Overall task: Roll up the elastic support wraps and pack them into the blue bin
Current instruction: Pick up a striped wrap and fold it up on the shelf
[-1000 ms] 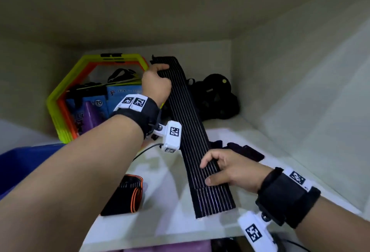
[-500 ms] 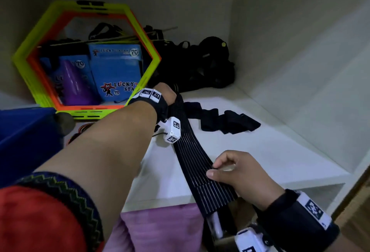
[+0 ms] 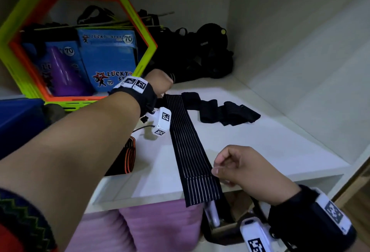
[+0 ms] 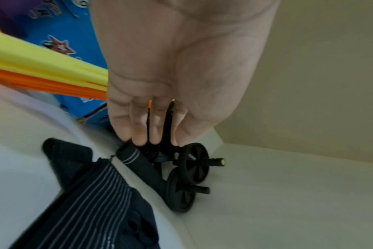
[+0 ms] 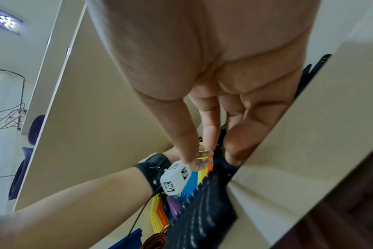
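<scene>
A long black wrap with thin white stripes point(image 3: 190, 151) lies lengthwise on the white shelf point(image 3: 270, 147), its near end hanging over the front edge. My left hand point(image 3: 160, 81) grips the far end; in the left wrist view the fingertips point(image 4: 138, 141) close on a small rolled start of the striped wrap point(image 4: 134, 160). My right hand point(image 3: 216, 165) hovers at the wrap's right edge near the front, fingers loosely curled, thumb tip just touching the edge. The blue bin point(image 3: 18, 119) stands at the far left.
A black wrap with orange trim point(image 3: 128, 157) lies left of the striped one, and a crumpled black wrap point(image 3: 224, 111) to its right. Yellow and orange hexagon rings point(image 3: 144, 37), blue boxes point(image 3: 108, 57) and black ab wheels point(image 3: 212, 51) fill the back. Purple fabric point(image 3: 156, 227) sits below.
My left hand brought the wrap's far end down from the back wall onto the shelf. My right hand released its pinch, and the near end now hangs over the shelf edge.
</scene>
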The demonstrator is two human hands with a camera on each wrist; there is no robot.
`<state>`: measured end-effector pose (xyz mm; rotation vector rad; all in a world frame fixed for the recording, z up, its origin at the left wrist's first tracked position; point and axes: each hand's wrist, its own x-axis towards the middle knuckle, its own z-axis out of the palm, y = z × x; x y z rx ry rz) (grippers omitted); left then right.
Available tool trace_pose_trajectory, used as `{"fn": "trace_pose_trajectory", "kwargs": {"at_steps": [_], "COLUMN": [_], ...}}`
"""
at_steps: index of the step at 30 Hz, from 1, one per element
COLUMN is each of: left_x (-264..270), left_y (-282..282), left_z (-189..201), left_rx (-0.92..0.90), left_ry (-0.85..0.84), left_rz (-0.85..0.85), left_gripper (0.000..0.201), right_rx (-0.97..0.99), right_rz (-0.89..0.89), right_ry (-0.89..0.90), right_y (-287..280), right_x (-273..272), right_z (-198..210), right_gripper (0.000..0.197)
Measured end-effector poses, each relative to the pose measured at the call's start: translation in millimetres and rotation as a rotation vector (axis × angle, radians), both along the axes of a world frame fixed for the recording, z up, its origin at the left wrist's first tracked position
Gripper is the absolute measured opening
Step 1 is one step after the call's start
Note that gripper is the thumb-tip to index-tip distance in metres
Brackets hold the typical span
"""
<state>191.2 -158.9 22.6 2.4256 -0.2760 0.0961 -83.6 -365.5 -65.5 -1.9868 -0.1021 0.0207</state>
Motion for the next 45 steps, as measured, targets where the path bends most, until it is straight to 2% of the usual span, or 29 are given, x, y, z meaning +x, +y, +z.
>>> {"fn": "trace_pose_trajectory", "kwargs": {"at_steps": [4,6,10,16,18,21,23,25,26,29,32,35,37,39,41,42,45], "left_x": [-56.1,-90.5,-155.5,-225.3,-235.9,-245.8,-254.0,-262.9,-266.9,-274.0,-279.7,-285.5,-289.2,-293.2,-297.8,-299.2,-299.6], "left_y": [-1.3,-3.8,-2.9,18.8,26.4,34.2,36.9,39.2,40.0,42.6,43.2,42.8,41.4,37.8,33.8,31.7,25.0], "left_z": [11.6,6.8,-17.1,-59.4,-73.8,-94.8,-107.0,-119.1,-124.2,-135.4,-143.4,-148.9,-147.6,-145.1,-143.8,-143.9,-143.4], "left_rx": [-0.065,0.021,0.233,0.202,0.189,0.192,0.27,0.328,0.319,0.186,0.148,0.074,0.019,-0.067,-0.184,-0.231,-0.258], "left_ry": [-0.012,0.018,0.02,0.013,-0.036,-0.173,-0.246,-0.325,-0.371,-0.489,-0.512,-0.497,-0.49,-0.47,-0.426,-0.408,-0.372], "left_rz": [-0.146,-0.254,-0.452,-0.576,-0.592,-0.599,-0.585,-0.555,-0.532,-0.458,-0.403,-0.353,-0.297,-0.218,-0.134,-0.092,0.038], "left_gripper": [0.01,0.012,0.009,0.015,0.023,0.052,0.072,0.078,0.073,0.046,0.046,0.048,0.037,0.026,0.026,0.026,0.018], "right_rx": [-0.011,-0.029,-0.113,-0.303,-0.385,-0.431,-0.432,-0.442,-0.435,-0.448,-0.527,-0.596,-0.547,-0.484,-0.451,-0.435,-0.387], "right_rz": [-0.047,-0.086,-0.151,-0.216,-0.247,-0.29,-0.29,-0.275,-0.253,-0.162,-0.104,-0.117,-0.144,-0.16,-0.151,-0.145,-0.142], "right_ry": [-0.024,-0.048,-0.106,-0.194,-0.237,-0.345,-0.401,-0.447,-0.452,-0.436,-0.421,-0.532,-0.573,-0.58,-0.586,-0.583,-0.523], "right_y": [-0.4,1.8,7.4,21.8,28.4,36.0,38.7,39.2,38.9,37.7,36.4,29.4,27.3,27.3,27.0,26.8,26.1], "right_x": [-0.6,-0.8,1.0,-11.5,-17.3,-21.9,-24.1,-27.0,-29.3,-37.5,-43.1,-39.6,-37.2,-35.2,-33.1,-31.3,-25.9], "right_z": [-10.3,-13.4,-13.5,-24.0,-29.6,-38.5,-43.9,-47.6,-48.3,-50.6,-59.3,-74.2,-77.6,-74.9,-71.3,-68.8,-59.5], "right_gripper": [0.009,0.007,0.006,0.009,0.008,0.009,0.009,0.008,0.012,0.042,0.061,0.051,0.045,0.03,0.014,0.011,0.027]}}
